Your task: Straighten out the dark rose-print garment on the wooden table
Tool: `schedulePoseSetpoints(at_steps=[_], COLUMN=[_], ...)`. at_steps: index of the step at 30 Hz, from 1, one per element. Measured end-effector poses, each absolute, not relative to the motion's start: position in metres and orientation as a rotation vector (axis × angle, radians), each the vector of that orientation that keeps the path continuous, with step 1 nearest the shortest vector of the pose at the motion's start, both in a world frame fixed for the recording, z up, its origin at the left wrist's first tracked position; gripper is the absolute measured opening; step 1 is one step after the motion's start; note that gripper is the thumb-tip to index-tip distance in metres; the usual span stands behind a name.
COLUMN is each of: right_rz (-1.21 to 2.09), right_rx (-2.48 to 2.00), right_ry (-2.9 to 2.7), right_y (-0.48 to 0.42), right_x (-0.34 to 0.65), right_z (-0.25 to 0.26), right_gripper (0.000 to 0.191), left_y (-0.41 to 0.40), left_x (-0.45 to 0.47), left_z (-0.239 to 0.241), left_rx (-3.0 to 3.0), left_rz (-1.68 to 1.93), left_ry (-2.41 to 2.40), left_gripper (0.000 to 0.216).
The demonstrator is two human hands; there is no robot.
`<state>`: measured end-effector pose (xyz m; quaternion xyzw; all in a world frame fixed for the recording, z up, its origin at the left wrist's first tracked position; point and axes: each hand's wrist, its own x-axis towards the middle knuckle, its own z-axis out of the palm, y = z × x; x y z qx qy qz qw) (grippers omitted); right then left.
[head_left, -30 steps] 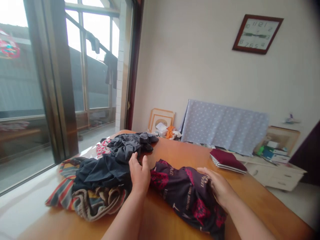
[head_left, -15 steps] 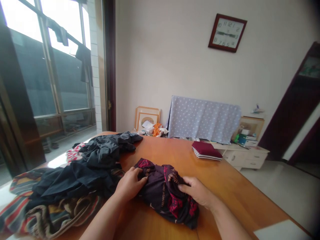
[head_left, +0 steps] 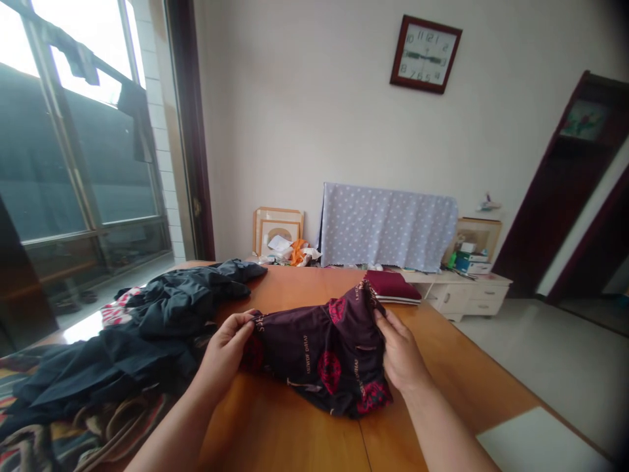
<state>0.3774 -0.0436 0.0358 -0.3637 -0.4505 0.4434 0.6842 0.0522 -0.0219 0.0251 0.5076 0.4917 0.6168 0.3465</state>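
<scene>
Head view. The left hand (head_left: 227, 349) is clenched on the left edge of the dark purple garment (head_left: 319, 351); the right hand (head_left: 400, 351) pinches its right edge. The garment hangs stretched between both hands, just above the wooden table (head_left: 304, 439), its lower fold touching the surface. At 9 o'clock from the garment lies a pile of dark clothes (head_left: 147, 328). At 1 o'clock rests a maroon folded stack (head_left: 393, 286).

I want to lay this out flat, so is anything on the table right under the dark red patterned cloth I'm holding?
Nothing visible: the patterned cloth, pinched by left hand and right hand, hangs over bare table.
</scene>
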Motion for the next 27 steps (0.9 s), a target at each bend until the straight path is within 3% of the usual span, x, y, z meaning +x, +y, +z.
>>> schedulePoseSetpoints(at_steps=[3,6,10,14,20,27], right_rz=[1.367,1.533,1.320,1.139,1.154,0.895], right_rx=[-0.733,-0.776,-1.092,-1.316,-1.295,-1.288], right_ry=[-1.246,-1.493,-1.549,-1.777,-2.143,-1.712], right_y=[-0.066,-0.077,-0.067,-0.056,-0.060,-0.037], right_x=[0.384,0.387,0.380,0.370,0.354,0.373], right_z=[0.049,0.054,0.044,0.022,0.004,-0.001], right_gripper=[0.036,0.048,0.041,0.041,0.025,0.040], left_y=[-0.024,-0.020,-0.019,-0.025,-0.021,-0.022], left_x=[0.045,0.034,0.031,0.036,0.036,0.033], left_z=[0.026,0.021,0.021,0.021,0.011,0.019], left_rx=[1.212,1.165,1.304,1.485,1.745,1.193], left_rz=[1.509,1.512,1.443,1.203,0.905,1.550], left_ry=[1.259,1.363,1.564,1.433,1.431,1.291], left_gripper=[0.046,0.042,0.048,0.054,0.041,0.040])
